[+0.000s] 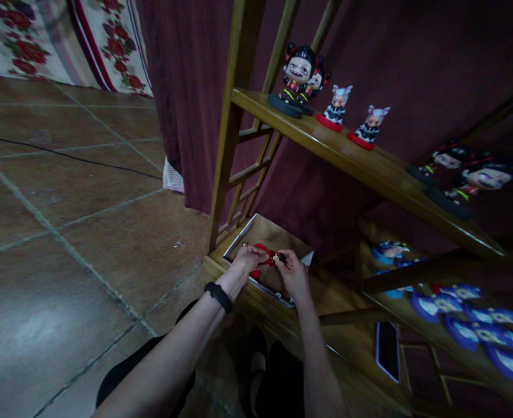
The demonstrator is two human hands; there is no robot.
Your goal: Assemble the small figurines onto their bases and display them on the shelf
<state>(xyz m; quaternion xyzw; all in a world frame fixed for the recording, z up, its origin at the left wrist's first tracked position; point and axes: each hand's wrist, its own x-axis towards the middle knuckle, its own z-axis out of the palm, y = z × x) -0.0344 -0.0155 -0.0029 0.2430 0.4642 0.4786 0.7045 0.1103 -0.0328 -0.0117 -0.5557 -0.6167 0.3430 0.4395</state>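
Right hand [293,271] is pinched on the dark-topped end of a small figure [276,259]; its red part is gripped by the left hand [251,260]. Figure held over open box [282,233]. Could be dropped or snapped if fingertips slip or twist unevenly. No brand, label or writing readable.

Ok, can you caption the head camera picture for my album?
Left fingers and right fingers hold a small figurine over an open box on a wooden shelf.
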